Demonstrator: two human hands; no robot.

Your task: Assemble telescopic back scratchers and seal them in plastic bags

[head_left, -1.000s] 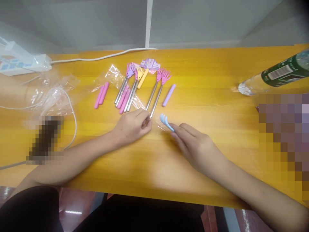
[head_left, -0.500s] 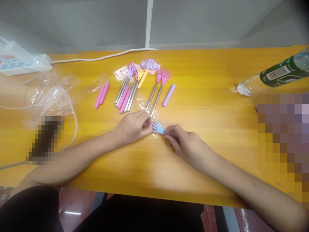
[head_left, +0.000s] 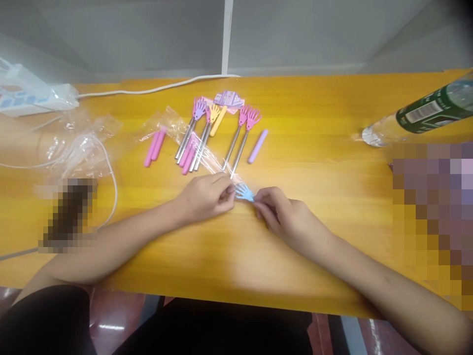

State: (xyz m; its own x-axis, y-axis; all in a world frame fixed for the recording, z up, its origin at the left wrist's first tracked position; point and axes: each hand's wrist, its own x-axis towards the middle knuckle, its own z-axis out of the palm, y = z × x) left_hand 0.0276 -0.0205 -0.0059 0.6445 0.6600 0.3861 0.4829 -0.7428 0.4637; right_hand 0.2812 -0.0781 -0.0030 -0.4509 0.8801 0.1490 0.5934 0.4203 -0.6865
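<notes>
My left hand (head_left: 205, 197) and my right hand (head_left: 283, 217) meet at the middle of the yellow table (head_left: 318, 197). Between their fingertips is a small blue hand-shaped scratcher head (head_left: 244, 192). My right hand pinches its base. My left hand's fingers are curled and pinch a clear plastic sleeve (head_left: 207, 153) at the blue head's tip; the sleeve stretches back toward the far pile. Behind them lies a row of hand-shaped scratchers (head_left: 216, 133) with steel stems, pink, purple and yellow heads, and loose pink handle caps (head_left: 155, 145).
A white power strip (head_left: 33, 93) and its cable (head_left: 155, 88) lie far left, with crumpled clear bags (head_left: 77, 145). A green-labelled bottle (head_left: 417, 116) lies on its side at the far right. Blurred patches sit at left and right.
My right hand has brought the blue head leftward to my left hand and closed on it. The clear sleeve has been pulled taut from the pile toward my left fingers.
</notes>
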